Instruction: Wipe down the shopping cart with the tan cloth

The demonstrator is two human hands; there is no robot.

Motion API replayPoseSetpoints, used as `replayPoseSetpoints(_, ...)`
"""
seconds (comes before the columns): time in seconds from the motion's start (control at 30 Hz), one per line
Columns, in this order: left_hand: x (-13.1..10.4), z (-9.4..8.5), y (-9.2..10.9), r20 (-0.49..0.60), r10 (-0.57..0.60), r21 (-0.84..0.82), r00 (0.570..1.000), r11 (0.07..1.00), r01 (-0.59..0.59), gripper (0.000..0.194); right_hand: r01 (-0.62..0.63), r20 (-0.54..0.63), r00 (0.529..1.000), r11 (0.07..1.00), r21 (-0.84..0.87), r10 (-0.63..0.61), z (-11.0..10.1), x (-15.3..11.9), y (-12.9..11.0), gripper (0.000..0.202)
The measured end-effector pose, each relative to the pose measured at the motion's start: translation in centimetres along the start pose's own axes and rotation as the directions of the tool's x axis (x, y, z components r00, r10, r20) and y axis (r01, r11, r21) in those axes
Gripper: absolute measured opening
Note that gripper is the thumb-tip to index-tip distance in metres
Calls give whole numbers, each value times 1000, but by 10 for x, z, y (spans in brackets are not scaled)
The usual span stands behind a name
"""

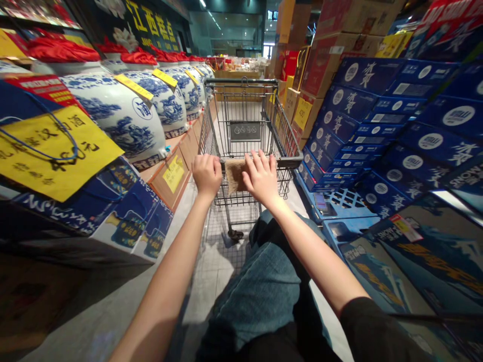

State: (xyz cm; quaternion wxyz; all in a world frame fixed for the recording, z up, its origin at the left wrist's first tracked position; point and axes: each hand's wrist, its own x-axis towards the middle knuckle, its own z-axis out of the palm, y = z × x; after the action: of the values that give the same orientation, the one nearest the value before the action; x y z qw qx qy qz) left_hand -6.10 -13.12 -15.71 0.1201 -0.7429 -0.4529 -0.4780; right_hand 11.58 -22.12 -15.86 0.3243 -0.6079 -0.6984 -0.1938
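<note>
A dark grey wire shopping cart stands straight in front of me, its handle towards me. My left hand is closed round the left end of that handle. My right hand lies over the handle right of its middle, fingers stretched out and spread. Between the hands a rough brown cloth hangs over the bar, its right edge partly under my right hand. A small dark plate with pale marks is fixed to the basket's wire. I see nothing in the basket.
On the left, several blue-and-white jars with red covers line a wooden ledge. Nearer are blue gift boxes with a yellow price sign. Stacked blue cartons on a blue pallet border the aisle's right side.
</note>
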Motion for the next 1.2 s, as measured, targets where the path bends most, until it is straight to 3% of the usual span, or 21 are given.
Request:
replayPoseSetpoints(0.13, 0, -1, -1, -2, -6, -10, 1000, 1000, 6, 36, 173, 89, 981, 985, -6, -172, 1, -4, -11, 58)
replayPoseSetpoints(0.4, 1, 0, -3, 8, 13, -8, 1000, 1000, -13, 33, -56, 27, 998, 998, -32, 57, -1, 3, -3, 59)
replayPoseSetpoints(0.63, 0, 1, -6, 0, 8, -1, 1000, 1000, -8, 34, 150, 76, 986, 989, 7, -150, 0, -4, -11, 56)
replayPoseSetpoints(0.8, 0, 0, -4, 7, 14, -22, 1000, 1000, -14, 32, -81, -37, 996, 996, 28, 82, 0, 5, 6, 54)
replayPoseSetpoints(0.87, 0, 0, -4, 10, 6, -39, 1000, 999, -6, 32, -114, -51, 992, 993, 29, 115, -1, 5, 7, 54)
replayPoseSetpoints(1.1, 0, 2, -7, 5, 0, -52, 1000, 999, 0, 33, 94, 94, 991, 996, -7, -93, -2, -5, -17, 58)
replayPoseSetpoints(1.2, 0, 0, -5, 21, -6, -45, 1000, 999, 7, 33, 72, 71, 995, 997, 7, -73, -4, 0, -11, 56)
